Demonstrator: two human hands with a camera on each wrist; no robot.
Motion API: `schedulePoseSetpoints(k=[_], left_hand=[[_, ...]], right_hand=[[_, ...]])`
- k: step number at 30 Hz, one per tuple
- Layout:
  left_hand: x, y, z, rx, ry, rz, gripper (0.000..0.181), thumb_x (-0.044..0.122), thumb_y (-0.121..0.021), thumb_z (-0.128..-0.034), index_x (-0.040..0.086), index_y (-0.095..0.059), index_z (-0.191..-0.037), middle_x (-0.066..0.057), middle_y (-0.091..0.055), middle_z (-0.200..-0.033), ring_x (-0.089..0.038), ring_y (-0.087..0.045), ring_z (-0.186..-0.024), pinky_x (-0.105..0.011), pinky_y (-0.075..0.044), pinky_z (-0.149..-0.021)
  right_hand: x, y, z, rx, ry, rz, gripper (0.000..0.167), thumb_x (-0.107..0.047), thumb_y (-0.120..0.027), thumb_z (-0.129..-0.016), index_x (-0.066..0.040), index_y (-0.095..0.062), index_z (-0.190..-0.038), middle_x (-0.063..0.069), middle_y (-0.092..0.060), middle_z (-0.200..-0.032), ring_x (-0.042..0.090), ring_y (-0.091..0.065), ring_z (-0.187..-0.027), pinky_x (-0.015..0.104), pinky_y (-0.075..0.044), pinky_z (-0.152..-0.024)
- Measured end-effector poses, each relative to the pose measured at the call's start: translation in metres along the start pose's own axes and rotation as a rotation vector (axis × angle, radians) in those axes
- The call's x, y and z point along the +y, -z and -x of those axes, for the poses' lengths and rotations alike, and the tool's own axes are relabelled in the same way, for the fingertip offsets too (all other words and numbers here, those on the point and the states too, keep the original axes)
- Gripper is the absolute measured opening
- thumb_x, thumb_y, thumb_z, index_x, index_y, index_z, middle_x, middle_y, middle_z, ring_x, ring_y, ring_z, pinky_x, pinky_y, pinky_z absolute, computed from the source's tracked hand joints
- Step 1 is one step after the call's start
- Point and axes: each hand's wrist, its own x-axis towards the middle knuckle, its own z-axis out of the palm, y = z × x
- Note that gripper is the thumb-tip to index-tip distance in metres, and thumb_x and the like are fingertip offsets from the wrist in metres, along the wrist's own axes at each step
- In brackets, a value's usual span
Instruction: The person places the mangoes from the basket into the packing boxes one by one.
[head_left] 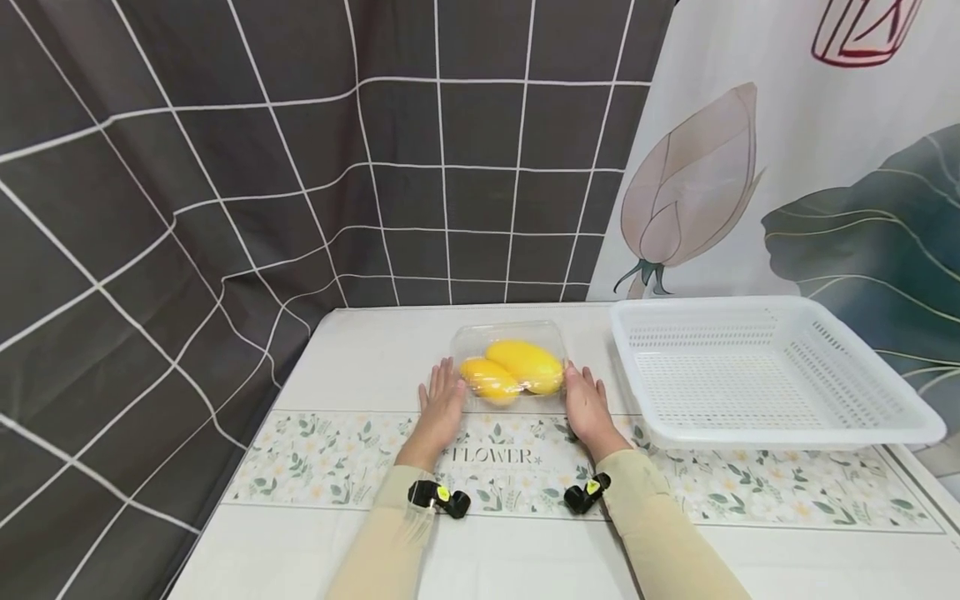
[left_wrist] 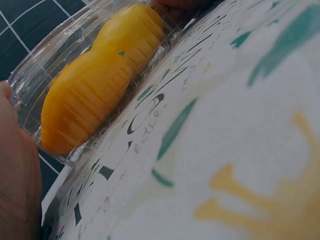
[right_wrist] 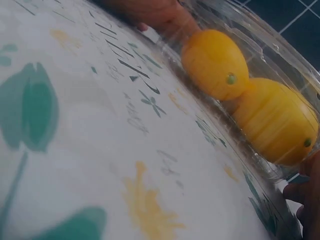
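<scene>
A clear plastic box (head_left: 510, 333) sits on the table with two yellow fruits inside, shaped like mangoes. The larger fruit (head_left: 528, 365) lies behind and to the right of the smaller one (head_left: 487, 379); the right wrist view shows a green spot on each fruit (right_wrist: 215, 65). My left hand (head_left: 441, 408) rests against the box's left side, its fingers straight and pointing away from me. On the opposite side, my right hand (head_left: 587, 404) touches the box with extended fingers. The left wrist view shows part of the left hand (left_wrist: 17, 170) at the box's near end.
To the right stands a white perforated plastic basket (head_left: 780, 435). A floral printed band (head_left: 322, 458) crosses the white tablecloth (head_left: 525, 558). Dark gridded cloth (head_left: 480, 200) hangs behind and to the left, and a flower-printed curtain (head_left: 690, 200) hangs at the back right.
</scene>
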Motion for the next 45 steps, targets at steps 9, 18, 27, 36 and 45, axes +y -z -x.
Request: schedulePoseSetpoints(k=[9,18,27,36,45], left_hand=[[0.004,-0.005,-0.005,0.077,0.017,0.055,0.061,0.031,-0.008,-0.1066,0.007,-0.007,-0.163,-0.014,0.000,-0.170,-0.034,0.008,-0.156,-0.059,0.010,-0.122],[0.009,-0.011,-0.011,0.099,0.076,0.072,0.063,0.030,-0.006,-0.1037,0.012,-0.006,-0.164,-0.012,0.003,-0.170,-0.032,0.011,-0.156,-0.057,0.013,-0.122],[0.010,-0.011,-0.022,0.102,0.095,0.055,0.062,0.027,-0.007,-0.1038,0.012,-0.008,-0.164,-0.012,0.001,-0.170,-0.032,0.009,-0.156,-0.057,0.012,-0.122],[0.001,-0.013,-0.034,0.156,0.098,0.068,0.063,0.026,-0.009,-0.1027,0.011,-0.017,-0.163,-0.019,-0.011,-0.168,-0.037,0.001,-0.155,-0.058,0.007,-0.123],[0.003,-0.015,-0.040,0.191,0.113,0.075,0.063,0.027,-0.012,-0.1022,0.013,-0.020,-0.163,-0.020,-0.012,-0.168,-0.038,-0.001,-0.155,-0.059,0.007,-0.123]], right_hand=[[-0.001,-0.001,0.000,0.047,0.005,0.014,0.063,-0.030,-0.001,-0.108,0.002,-0.019,-0.159,0.021,-0.026,-0.163,0.040,-0.003,-0.155,0.052,0.009,-0.124],[-0.002,-0.004,-0.002,0.095,0.001,0.014,0.063,-0.027,-0.002,-0.108,0.003,-0.021,-0.159,0.021,-0.027,-0.163,0.042,-0.007,-0.154,0.055,0.008,-0.124],[-0.002,-0.004,-0.011,0.092,-0.003,0.005,0.063,-0.029,-0.002,-0.108,0.004,-0.021,-0.158,0.022,-0.026,-0.163,0.042,-0.007,-0.154,0.055,0.009,-0.124],[0.002,-0.010,-0.021,0.140,0.010,0.003,0.065,-0.034,-0.001,-0.108,-0.006,-0.030,-0.159,0.015,-0.032,-0.163,0.042,-0.007,-0.154,0.056,0.010,-0.124],[0.003,-0.006,-0.031,0.159,-0.024,0.064,0.068,-0.035,0.000,-0.107,-0.003,-0.034,-0.157,0.013,-0.030,-0.164,0.044,-0.010,-0.153,0.058,0.006,-0.124]])
